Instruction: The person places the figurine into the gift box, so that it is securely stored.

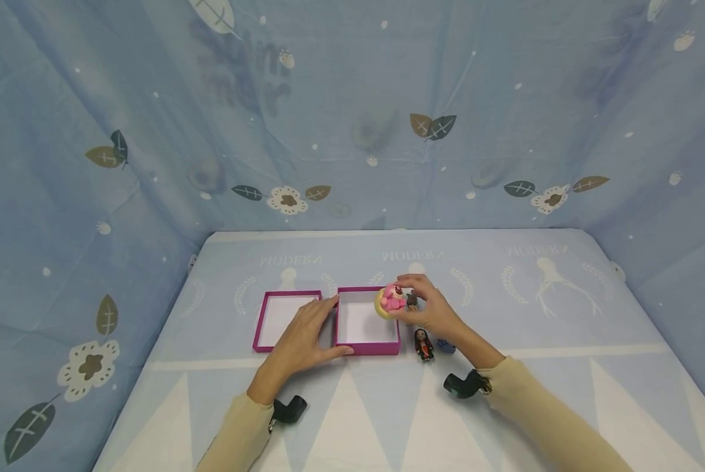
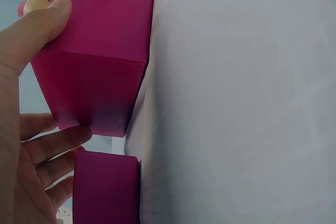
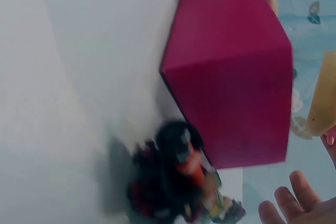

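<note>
A magenta open box [image 1: 367, 349] with a white inside stands in the middle of the table. My left hand [image 1: 305, 337] holds its left front corner, the thumb [image 2: 60, 11] on the front wall and the fingers along the left side. Over the box's right rim, my right hand [image 1: 429, 316] pinches a pink toy figurine [image 1: 393, 299] with a round yellow part. That yellow part [image 3: 323, 95] shows at the right edge of the right wrist view. To the left lies a second, shallower magenta tray [image 1: 259, 321], perhaps the lid, near my left fingers.
Right of the box stand several small figurines: a dark-haired doll [image 1: 424, 345] in red and black, a blue figure [image 1: 445, 346] partly behind my right wrist, and a grey-topped one [image 1: 411, 301] by my right fingers. A patterned blue cloth wall [image 1: 341, 144] rises behind the table.
</note>
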